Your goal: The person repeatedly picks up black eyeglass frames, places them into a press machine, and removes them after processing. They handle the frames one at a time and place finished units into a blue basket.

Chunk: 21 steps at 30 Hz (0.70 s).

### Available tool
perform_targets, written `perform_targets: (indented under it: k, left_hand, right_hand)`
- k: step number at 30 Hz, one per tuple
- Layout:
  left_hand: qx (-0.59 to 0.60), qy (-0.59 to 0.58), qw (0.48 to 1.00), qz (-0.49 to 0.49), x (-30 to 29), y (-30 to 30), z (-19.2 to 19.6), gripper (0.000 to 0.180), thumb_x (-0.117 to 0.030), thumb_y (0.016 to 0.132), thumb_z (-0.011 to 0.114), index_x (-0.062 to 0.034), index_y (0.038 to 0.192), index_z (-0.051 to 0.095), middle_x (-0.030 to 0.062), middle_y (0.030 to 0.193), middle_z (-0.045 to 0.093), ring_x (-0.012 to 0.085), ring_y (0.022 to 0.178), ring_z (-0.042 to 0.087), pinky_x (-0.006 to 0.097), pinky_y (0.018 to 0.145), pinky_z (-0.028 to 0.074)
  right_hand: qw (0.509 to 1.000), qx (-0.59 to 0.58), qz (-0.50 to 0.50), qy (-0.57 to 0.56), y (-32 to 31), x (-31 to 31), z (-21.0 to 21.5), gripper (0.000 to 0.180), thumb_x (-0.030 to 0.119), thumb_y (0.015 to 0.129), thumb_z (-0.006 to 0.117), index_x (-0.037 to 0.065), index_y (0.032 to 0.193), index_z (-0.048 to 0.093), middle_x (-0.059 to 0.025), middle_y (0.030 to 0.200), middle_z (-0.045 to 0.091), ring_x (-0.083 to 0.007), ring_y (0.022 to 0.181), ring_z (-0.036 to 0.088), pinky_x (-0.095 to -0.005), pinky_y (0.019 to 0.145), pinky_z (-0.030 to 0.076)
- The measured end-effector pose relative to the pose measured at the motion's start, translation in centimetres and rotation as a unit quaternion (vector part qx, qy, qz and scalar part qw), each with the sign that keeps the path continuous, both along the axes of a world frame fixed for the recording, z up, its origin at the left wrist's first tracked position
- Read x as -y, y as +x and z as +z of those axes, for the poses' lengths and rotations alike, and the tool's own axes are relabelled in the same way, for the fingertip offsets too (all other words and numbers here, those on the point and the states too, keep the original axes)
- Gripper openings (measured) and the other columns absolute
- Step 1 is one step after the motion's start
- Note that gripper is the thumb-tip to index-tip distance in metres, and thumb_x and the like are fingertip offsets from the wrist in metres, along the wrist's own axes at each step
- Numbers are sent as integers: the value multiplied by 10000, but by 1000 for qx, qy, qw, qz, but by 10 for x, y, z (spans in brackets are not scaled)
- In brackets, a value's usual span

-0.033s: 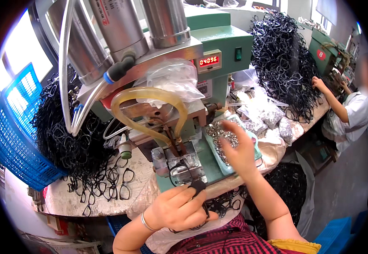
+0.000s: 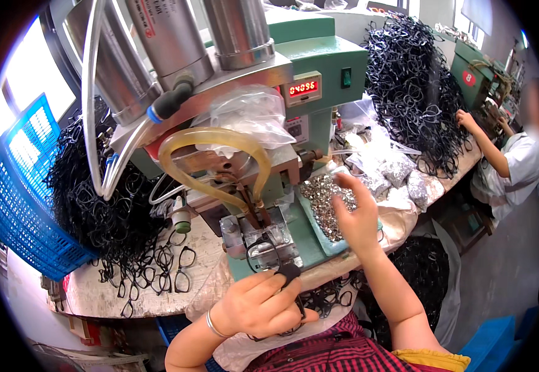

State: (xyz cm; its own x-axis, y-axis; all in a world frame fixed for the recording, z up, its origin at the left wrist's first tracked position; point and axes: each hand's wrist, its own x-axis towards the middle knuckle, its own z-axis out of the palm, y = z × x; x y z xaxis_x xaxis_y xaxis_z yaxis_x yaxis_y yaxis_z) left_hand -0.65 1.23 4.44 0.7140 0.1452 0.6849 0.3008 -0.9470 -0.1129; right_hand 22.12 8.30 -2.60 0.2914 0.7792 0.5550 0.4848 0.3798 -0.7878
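Observation:
My left hand (image 2: 262,305), a silver bangle at its wrist, is closed on a black eyeglass frame (image 2: 249,255). One rim of that frame sits at the metal fixture (image 2: 289,249) of the green press, under two copper-coloured prongs (image 2: 258,216). A dark rounded pad (image 2: 290,271) shows at this hand's fingertips; what it is I cannot tell. My right hand (image 2: 361,220) hovers above the right side of a pale green tray (image 2: 333,249) heaped with small shiny metal parts (image 2: 323,208). Its thumb and forefinger are apart, with nothing visible between them.
Black eyeglass frames pile up left (image 2: 105,204) and at the back right (image 2: 409,93). A blue basket (image 2: 28,204) leans at the left. Bags of metal parts (image 2: 398,172) lie beyond the tray. Metal cylinders (image 2: 164,43) rise above the press. At far right, a person (image 2: 517,161) works.
My right hand has shifted slightly to the right over the tray, uncovering more of the metal parts. My left hand and the eyeglass frame stay put.

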Motion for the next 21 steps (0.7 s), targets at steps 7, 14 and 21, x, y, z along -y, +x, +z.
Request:
perform_targets:
  k: [7, 14, 21]
  left_hand:
    - [-9, -20, 999, -42, -13, 3, -3, 480, -421, 785, 782, -123, 733, 409, 82, 909, 718, 215, 673, 616, 327, 626, 559]
    - [41, -62, 995, 62, 16, -22, -28, 478, -479, 763, 782, -80, 975, 625, 101, 991, 721, 233, 738, 640, 345, 636, 508]
    - [357, -160, 843, 368, 54, -116, -96, 360, -285, 968, 611, 28, 1145, 608, 175, 1070, 674, 247, 877, 637, 350, 815, 504]
  right_hand:
    - [989, 149, -4, -3, 9, -7, -34, 145, 76, 738, 729, 85, 881, 712, -83, 862, 654, -280, 847, 628, -385, 734, 503]
    - [908, 413, 11, -72, -37, -70, -58, 70, 190, 732, 678, 181, 746, 747, -47, 760, 646, -261, 789, 643, -408, 672, 515]
    - [881, 464, 62, -74, -48, -73, -54, 99, 154, 715, 643, 131, 702, 738, -81, 798, 688, -261, 797, 688, -384, 648, 525]
